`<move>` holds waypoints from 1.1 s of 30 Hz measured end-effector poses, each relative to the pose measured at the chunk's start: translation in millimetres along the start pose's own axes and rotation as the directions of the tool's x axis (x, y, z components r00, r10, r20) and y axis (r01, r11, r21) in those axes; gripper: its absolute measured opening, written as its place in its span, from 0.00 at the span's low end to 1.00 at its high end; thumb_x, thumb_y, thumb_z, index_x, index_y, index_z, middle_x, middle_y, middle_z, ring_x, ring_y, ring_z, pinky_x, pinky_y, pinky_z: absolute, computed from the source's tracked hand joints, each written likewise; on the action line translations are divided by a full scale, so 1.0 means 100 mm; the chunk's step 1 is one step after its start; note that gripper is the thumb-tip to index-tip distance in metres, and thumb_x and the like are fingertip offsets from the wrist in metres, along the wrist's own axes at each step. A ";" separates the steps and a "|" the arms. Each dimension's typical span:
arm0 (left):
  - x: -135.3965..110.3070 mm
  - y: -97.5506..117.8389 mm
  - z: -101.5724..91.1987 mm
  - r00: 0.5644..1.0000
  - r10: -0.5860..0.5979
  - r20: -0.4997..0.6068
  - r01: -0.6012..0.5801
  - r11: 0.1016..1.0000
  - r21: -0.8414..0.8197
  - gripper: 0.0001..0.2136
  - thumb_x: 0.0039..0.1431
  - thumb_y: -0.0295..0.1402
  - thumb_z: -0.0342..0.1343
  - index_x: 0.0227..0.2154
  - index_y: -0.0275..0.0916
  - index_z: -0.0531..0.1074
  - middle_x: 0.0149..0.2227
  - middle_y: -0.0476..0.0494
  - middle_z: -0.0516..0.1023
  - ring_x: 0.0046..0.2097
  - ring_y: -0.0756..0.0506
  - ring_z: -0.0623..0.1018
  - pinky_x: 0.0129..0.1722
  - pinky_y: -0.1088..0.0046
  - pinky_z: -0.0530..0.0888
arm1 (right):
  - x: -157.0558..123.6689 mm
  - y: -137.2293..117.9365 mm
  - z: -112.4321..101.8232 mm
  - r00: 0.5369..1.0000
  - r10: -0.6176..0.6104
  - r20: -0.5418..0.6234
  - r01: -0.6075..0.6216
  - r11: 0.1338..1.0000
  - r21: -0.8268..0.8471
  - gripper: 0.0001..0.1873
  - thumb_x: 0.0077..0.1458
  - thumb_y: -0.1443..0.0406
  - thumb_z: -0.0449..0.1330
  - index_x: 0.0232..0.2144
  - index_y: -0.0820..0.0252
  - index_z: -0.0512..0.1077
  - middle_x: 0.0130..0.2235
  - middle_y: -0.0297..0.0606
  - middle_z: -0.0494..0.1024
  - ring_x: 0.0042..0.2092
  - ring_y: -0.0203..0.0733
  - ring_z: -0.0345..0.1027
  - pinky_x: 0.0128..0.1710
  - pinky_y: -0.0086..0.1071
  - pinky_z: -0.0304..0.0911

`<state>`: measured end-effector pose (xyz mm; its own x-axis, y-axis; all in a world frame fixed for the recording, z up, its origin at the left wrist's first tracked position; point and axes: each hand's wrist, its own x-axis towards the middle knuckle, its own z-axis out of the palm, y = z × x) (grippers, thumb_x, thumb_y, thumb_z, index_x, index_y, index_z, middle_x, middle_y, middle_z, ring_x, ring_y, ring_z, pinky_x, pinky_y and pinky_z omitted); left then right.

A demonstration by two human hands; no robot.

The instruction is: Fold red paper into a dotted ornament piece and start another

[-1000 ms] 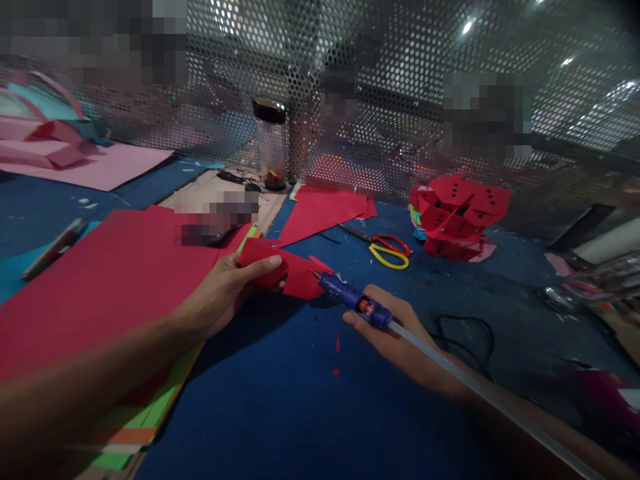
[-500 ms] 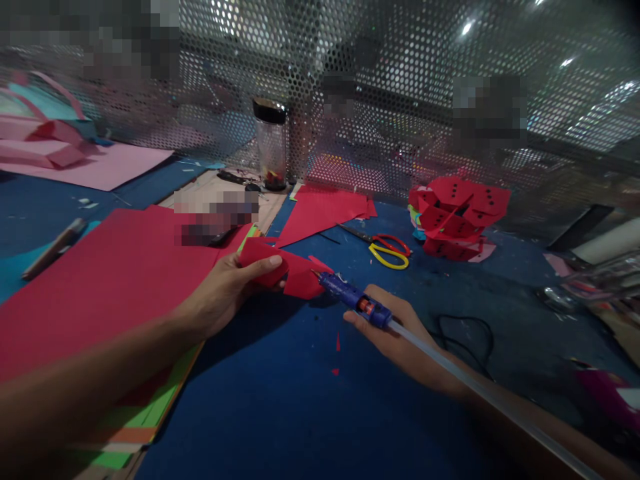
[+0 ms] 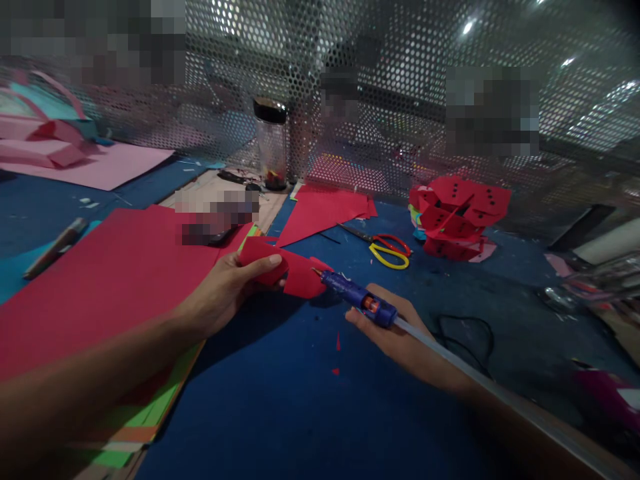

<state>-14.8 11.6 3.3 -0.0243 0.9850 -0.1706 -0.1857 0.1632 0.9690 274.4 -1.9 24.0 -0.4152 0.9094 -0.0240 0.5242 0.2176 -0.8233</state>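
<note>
Pinched between the thumb and fingers of my left hand [image 3: 230, 287] is a folded, cut piece of red paper [image 3: 303, 275], held just above the blue table [image 3: 280, 393]. My right hand [image 3: 395, 333] grips a blue hot glue gun [image 3: 355, 293]. A long translucent glue stick [image 3: 430, 343] runs out of its back along my forearm. The gun's nozzle points left, at the right end of the red paper; whether it touches the paper I cannot tell. Two small red scraps [image 3: 338, 341] lie on the table below.
Scissors [image 3: 390, 252] with red and yellow handles lie beyond the gun. Large red sheets [image 3: 120, 280] cover a stack of coloured paper at left. A red paper construction [image 3: 457, 217] and a lidded jar [image 3: 271, 147] stand before the perforated metal screen [image 3: 380, 140]. A black cable [image 3: 465, 319] loops at right.
My right hand and the glue gun have shifted very slightly to the right along the paper's end. The left hand and the red paper have stayed nearly still.
</note>
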 end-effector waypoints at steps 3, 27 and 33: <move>0.00 -0.01 -0.01 1.000 0.010 0.004 -0.010 1.000 -0.007 0.11 0.53 0.43 0.71 0.34 0.42 0.81 0.35 0.45 0.81 0.34 0.46 0.78 0.37 0.74 0.77 | 0.01 0.06 0.01 1.000 0.011 0.010 -0.012 0.998 0.066 0.15 0.63 0.51 0.61 0.34 0.56 0.69 0.30 0.29 0.69 0.30 0.34 0.62 0.29 0.29 0.60; 0.15 0.16 -0.11 0.947 0.129 -0.296 -0.186 0.966 -0.177 0.10 0.48 0.33 0.73 0.29 0.38 0.78 0.33 0.49 0.82 0.36 0.48 0.79 0.32 0.75 0.76 | 0.14 0.11 -0.22 0.997 0.078 -0.009 -0.078 0.996 0.036 0.18 0.63 0.49 0.60 0.39 0.58 0.73 0.26 0.29 0.71 0.25 0.34 0.65 0.28 0.31 0.62; 0.19 0.14 -0.19 0.938 0.156 -0.310 -0.217 0.961 -0.170 0.10 0.47 0.32 0.73 0.27 0.38 0.77 0.31 0.49 0.79 0.36 0.48 0.77 0.32 0.74 0.76 | 0.16 0.19 -0.30 0.968 0.192 0.159 -0.182 0.980 -0.079 0.21 0.62 0.46 0.60 0.40 0.57 0.74 0.31 0.32 0.74 0.26 0.34 0.66 0.26 0.30 0.61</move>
<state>-36.4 31.8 10.6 -0.3567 0.9320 -0.0639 -0.3402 -0.0660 0.9380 300.0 27.6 25.0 -0.4195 0.8661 -0.2719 0.6480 0.0760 -0.7579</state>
